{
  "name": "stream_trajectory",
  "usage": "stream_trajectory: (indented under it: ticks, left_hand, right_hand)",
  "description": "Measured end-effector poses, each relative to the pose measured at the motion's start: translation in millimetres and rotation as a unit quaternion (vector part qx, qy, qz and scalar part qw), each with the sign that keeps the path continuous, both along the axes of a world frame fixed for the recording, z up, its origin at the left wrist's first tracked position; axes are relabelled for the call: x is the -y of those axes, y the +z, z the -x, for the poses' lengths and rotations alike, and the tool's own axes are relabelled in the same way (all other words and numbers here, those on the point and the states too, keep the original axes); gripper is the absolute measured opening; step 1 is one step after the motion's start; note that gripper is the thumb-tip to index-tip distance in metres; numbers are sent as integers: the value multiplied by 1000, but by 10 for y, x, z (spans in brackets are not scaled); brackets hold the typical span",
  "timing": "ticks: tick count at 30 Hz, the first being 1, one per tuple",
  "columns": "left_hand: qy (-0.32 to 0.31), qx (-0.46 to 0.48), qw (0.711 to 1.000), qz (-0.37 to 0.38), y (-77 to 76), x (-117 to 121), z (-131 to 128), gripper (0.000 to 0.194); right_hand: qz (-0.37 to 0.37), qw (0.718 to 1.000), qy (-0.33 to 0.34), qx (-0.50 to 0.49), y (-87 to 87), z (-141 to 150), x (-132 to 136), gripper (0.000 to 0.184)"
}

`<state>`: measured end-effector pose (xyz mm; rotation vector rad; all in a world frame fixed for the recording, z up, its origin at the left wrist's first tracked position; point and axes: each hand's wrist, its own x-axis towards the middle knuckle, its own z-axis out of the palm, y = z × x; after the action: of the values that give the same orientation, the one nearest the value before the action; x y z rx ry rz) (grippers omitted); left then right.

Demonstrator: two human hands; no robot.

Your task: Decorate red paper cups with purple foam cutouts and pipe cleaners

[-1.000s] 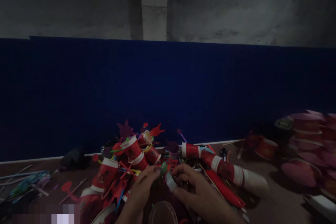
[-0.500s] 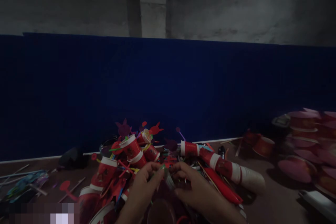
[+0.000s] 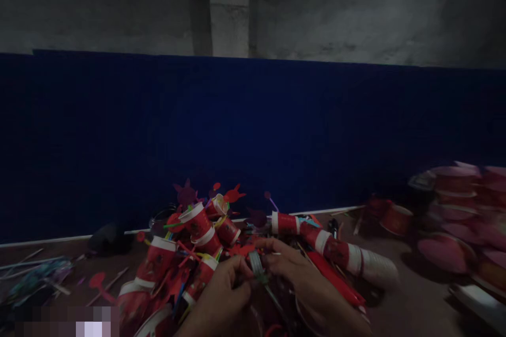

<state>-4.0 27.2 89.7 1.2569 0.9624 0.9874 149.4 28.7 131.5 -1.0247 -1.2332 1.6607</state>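
Near the bottom centre, my left hand [image 3: 223, 295] has its thumb and fingers closed at the near edge of a small roll of clear tape [image 3: 256, 262]. From the right, my right hand [image 3: 294, 276] reaches over with bent fingers that touch the roll's other side. A thin pale-green straw [image 3: 273, 297] slants down below the roll, between the hands. Its upper end meets the fingers, and I cannot tell which hand grips it. Around them lies a heap of red paper cups [image 3: 205, 239] with straws and red cut-out shapes.
A stack of white-rimmed red cups [image 3: 336, 247] lies on its side to the right, beside a red packet [image 3: 336, 279]. More cups with pink tops [image 3: 446, 255] crowd the far right. Loose straws [image 3: 43, 274] lie at left. A blue panel [image 3: 253, 131] stands behind the table.
The tape roll has moved up and shows more clearly between the hands. The green straw now slants below it. My right hand has flattened over the roll; my left has shifted slightly down.
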Motion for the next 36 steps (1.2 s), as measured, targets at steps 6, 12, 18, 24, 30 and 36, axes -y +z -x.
stream_trajectory:
  ticks: [6,12,18,24,30,36]
  left_hand:
    - [32,-123,992,-25,190,70,33,7]
    - [57,-312,933,-168,238,110,121,18]
    - [40,-352,902,-246,233,196,89,13]
    - [39,-263,947,-179,293,203,34,14]
    - [15,-175,981,-75,154,116,6,16]
    - [19,-107,991,-76,56,74,17,32]
  right_hand:
    - [32,999,-13,-41,-58,13,-57,29]
    - [-5,998,5,-61,-64,7,-27,37]
    - [71,995,-6,-69,-40,-24,-59,36]
    - [1,998,-40,-55,-80,-25,-98,33]
    - [-27,994,-13,-101,-163,7,-146,42]
    - [-25,994,13,-110,-113,18,-103,42]
